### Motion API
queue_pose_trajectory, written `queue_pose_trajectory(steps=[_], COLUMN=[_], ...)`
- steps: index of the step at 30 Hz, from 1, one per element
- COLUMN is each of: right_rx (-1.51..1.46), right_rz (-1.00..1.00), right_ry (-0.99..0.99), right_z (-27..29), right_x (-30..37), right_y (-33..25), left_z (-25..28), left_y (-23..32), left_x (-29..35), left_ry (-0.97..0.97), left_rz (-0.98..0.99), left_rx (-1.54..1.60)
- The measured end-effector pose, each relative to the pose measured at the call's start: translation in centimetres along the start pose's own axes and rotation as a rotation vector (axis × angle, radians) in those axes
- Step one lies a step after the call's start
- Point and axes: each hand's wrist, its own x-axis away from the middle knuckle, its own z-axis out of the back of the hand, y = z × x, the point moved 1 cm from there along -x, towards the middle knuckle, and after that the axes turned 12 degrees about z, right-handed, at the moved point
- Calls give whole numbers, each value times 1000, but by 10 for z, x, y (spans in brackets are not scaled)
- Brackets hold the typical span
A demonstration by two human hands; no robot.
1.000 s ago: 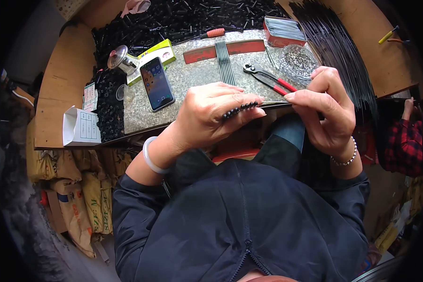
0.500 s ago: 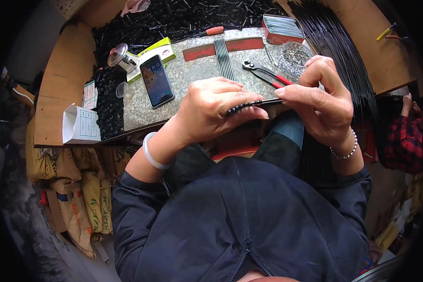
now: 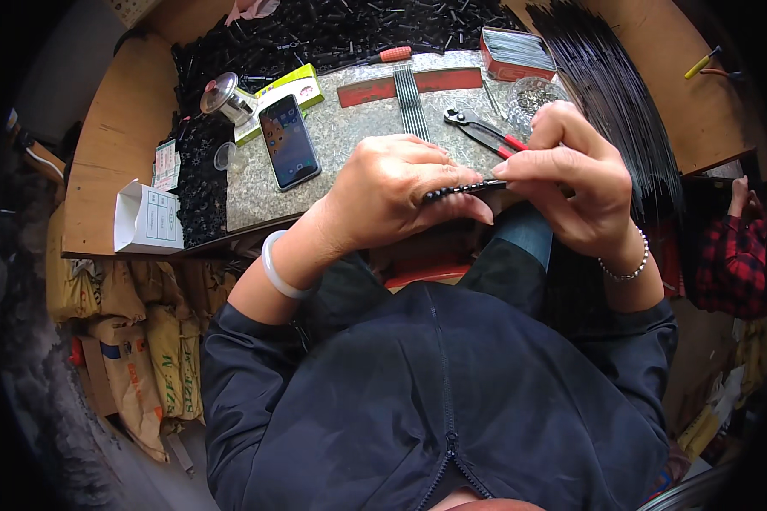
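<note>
My left hand (image 3: 405, 183) is closed around a row of small black pieces (image 3: 453, 192), which shows between its thumb and fingers. From the right, my right hand (image 3: 579, 175) pinches a thin black piece at the right end of that row. Its exact shape is hidden by the fingertips. Both hands are above the front edge of the speckled work surface (image 3: 349, 128). Just beyond my right fingertips lie pincers (image 3: 477, 129) with red handles. Farther back, several thin metal rods (image 3: 410, 102) rest side by side across a red bar (image 3: 452, 78).
A phone (image 3: 288, 145), a yellow-green box (image 3: 302, 88) and a lidded jar (image 3: 227, 98) stand left. Behind are heaped black parts (image 3: 315, 34) and an orange-handled tool (image 3: 395, 54). A red tin (image 3: 511, 71), glass bowl (image 3: 533, 95) and long black rods (image 3: 614, 85) lie right. Another person's checked sleeve (image 3: 733, 264) shows.
My right fingertips have come slightly left, closer to the row of black pieces, and the dark strip between has shortened. The whole view has shifted a little.
</note>
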Motion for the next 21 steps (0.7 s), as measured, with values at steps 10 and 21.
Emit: queue_pose_trajectory(steps=[10,21], right_rx=[-74,-290], right_rz=[17,-76], right_ry=[-29,217], right_z=[-1,-16], right_x=[-3,7], right_y=[2,7], left_z=[-4,-9], left_y=[2,-6], left_x=[1,-1], left_ry=[17,-89], left_rz=[-25,-29], left_rx=[-43,21])
